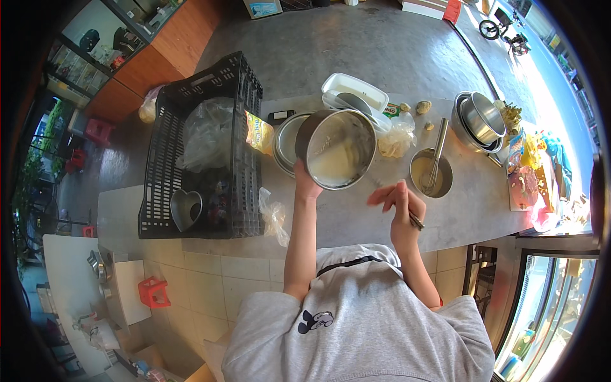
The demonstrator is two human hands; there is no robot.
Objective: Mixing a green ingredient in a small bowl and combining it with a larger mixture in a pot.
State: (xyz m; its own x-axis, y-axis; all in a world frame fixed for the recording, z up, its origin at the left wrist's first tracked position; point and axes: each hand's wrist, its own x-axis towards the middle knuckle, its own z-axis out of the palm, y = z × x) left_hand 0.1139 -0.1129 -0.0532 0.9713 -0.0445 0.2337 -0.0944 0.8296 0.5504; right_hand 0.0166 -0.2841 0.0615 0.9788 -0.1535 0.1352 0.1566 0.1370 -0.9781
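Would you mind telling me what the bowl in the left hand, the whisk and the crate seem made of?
Bowl: metal, probably steel, smooth with a bright rim.
Whisk: likely polished metal, since its handle gleams.
Crate: probably matte plastic, black, with moulded-looking slots.

A round metal bowl (307,137) of pale mixture (334,164), held tilted in the air.
Its brushed silver-grey wall is deep; the cream-coloured contents pool toward the near edge of the surface (480,213) (smears cling to the inside above). It hangs between the near and far edges; a slender, dark-looking utensil (417,222), mostly hidden, is held near the near edge.
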